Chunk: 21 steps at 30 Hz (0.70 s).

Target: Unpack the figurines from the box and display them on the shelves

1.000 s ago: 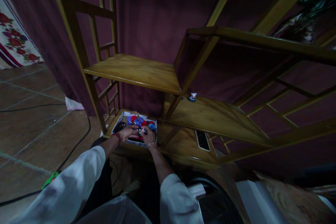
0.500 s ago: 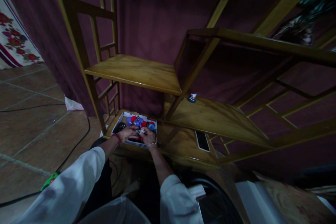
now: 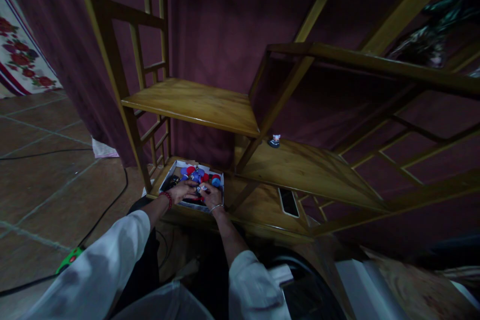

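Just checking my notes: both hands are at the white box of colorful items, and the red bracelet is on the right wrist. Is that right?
Not quite: the head view shows the red bracelet on the left wrist. The left hand and right hand are indeed both at the white box of colorful items.

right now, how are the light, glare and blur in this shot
Head view: dim overall, the purple curtain darkening toward the right; head view: faint sheen edging the left wooden shelf; head view: the small piece at the fingers is too soft to identify.
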{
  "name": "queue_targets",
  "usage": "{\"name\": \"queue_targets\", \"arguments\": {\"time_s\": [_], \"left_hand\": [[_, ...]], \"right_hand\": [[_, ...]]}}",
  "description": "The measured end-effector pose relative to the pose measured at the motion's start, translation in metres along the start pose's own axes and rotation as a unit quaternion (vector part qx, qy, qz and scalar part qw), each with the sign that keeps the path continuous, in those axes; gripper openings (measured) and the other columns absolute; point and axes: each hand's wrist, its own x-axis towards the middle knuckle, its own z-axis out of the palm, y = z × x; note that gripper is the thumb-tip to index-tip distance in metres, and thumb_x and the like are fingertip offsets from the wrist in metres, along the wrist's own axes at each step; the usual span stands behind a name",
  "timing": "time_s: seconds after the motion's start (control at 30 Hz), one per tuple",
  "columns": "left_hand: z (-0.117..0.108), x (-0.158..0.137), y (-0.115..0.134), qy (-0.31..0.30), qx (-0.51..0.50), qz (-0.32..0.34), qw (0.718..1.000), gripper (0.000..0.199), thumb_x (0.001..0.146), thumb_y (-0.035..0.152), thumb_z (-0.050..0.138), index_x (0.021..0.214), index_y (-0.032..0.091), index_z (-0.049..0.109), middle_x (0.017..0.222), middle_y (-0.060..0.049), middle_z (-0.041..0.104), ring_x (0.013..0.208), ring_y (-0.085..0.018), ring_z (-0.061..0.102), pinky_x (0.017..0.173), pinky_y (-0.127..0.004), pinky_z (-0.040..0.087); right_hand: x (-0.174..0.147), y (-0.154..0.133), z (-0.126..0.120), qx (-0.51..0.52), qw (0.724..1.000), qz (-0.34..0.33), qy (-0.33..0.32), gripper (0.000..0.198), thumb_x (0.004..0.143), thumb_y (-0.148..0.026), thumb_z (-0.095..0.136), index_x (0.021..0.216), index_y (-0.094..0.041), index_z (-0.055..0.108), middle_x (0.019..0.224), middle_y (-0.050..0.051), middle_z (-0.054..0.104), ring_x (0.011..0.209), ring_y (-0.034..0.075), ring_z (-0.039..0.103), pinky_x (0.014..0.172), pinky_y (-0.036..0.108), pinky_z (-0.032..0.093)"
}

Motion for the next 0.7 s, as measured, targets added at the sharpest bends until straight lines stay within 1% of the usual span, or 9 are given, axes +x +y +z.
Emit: {"name": "queue_targets", "arguments": {"time_s": [0.17, 0.33, 0.43, 0.57, 0.7], "left_hand": [[0.0010, -0.0021, 0.0012, -0.004, 0.002, 0.000, 1.000, 0.026, 0.063, 0.006, 0.066, 0.086, 0.011, 0.055, 0.073, -0.004, 0.064, 0.075, -0.016, 0.064, 0.079, -0.035, 0.050], [-0.0015, 0.0004, -0.0009, -0.018, 0.005, 0.003, 1.000, 0.024, 0.063, 0.006, 0.066, 0.085, 0.011, 0.057, 0.073, -0.004, 0.064, 0.077, -0.017, 0.063, 0.080, -0.036, 0.049], [-0.0025, 0.0015, -0.0018, -0.018, 0.007, 0.003, 1.000, 0.025, 0.064, 0.006, 0.065, 0.086, 0.012, 0.056, 0.071, -0.003, 0.063, 0.075, -0.016, 0.063, 0.080, -0.036, 0.049], [-0.0017, 0.0010, -0.0021, -0.020, 0.004, 0.005, 1.000, 0.023, 0.066, 0.005, 0.063, 0.087, 0.013, 0.055, 0.070, -0.001, 0.061, 0.070, -0.014, 0.063, 0.081, -0.036, 0.049], [-0.0005, -0.0002, -0.0021, -0.010, 0.000, 0.009, 1.000, 0.022, 0.066, 0.002, 0.060, 0.085, 0.012, 0.055, 0.067, 0.000, 0.060, 0.067, -0.013, 0.062, 0.081, -0.038, 0.049]], "right_hand": [[-0.0007, -0.0017, -0.0010, -0.001, 1.000, -0.005, -0.001, 0.022, 0.068, -0.026, 0.049, 0.080, -0.022, 0.066, 0.078, -0.002, 0.067, 0.069, 0.013, 0.060, 0.070, 0.022, 0.046], [-0.0001, -0.0003, -0.0001, -0.011, 1.000, 0.001, -0.009, 0.022, 0.068, -0.025, 0.049, 0.081, -0.024, 0.066, 0.076, -0.004, 0.066, 0.069, 0.012, 0.059, 0.067, 0.021, 0.046], [0.0006, 0.0004, -0.0002, -0.022, 1.000, 0.004, -0.012, 0.022, 0.068, -0.024, 0.049, 0.081, -0.024, 0.066, 0.078, -0.004, 0.066, 0.071, 0.012, 0.059, 0.067, 0.020, 0.046], [0.0009, -0.0009, -0.0016, -0.028, 0.999, -0.017, -0.022, 0.022, 0.068, -0.024, 0.049, 0.081, -0.024, 0.066, 0.080, -0.003, 0.067, 0.073, 0.012, 0.060, 0.070, 0.021, 0.046], [0.0005, -0.0030, -0.0019, -0.030, 0.999, -0.017, -0.011, 0.021, 0.069, -0.024, 0.050, 0.081, -0.022, 0.066, 0.080, -0.002, 0.067, 0.073, 0.013, 0.060, 0.071, 0.023, 0.046]]}}
